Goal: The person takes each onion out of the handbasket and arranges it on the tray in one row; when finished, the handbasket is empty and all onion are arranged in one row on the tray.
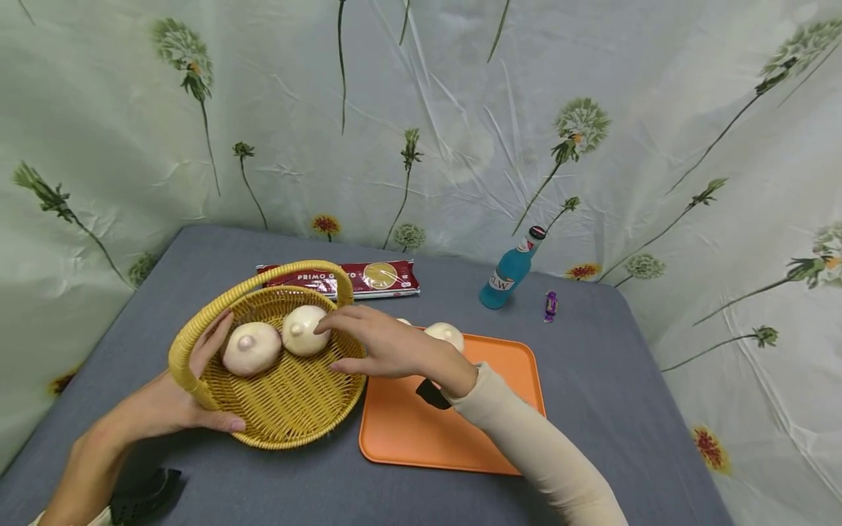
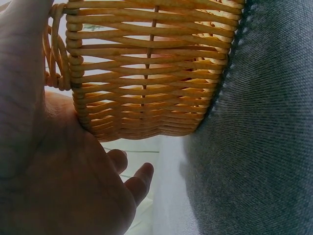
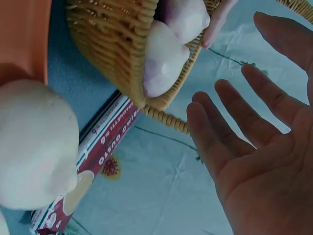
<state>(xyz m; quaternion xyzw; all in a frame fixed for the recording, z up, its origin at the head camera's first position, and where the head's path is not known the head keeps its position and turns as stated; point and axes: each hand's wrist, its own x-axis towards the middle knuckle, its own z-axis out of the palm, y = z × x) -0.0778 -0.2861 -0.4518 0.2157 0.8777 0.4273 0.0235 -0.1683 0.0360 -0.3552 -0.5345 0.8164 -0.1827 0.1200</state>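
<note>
A grey desk (image 1: 592, 380) carries an orange tray (image 1: 421, 431) and a wicker basket (image 1: 289, 394) holding two pale buns (image 1: 252, 348). My left hand (image 1: 177, 394) grips the basket's rim; my right hand (image 1: 388, 343) hovers open, fingertips touching the nearer bun (image 1: 304, 330). A clumsy nudge could tip the basket. Only the right wrist view shows my empty palm; only the head view shows a blue bottle (image 1: 509, 272).

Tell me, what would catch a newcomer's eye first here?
Probably the yellow wicker basket at the table's left, with two pale buns inside; the left hand grips its rim while the right hand hovers open above. Beside it lies an orange tray, and a blue bottle stands behind.
</note>
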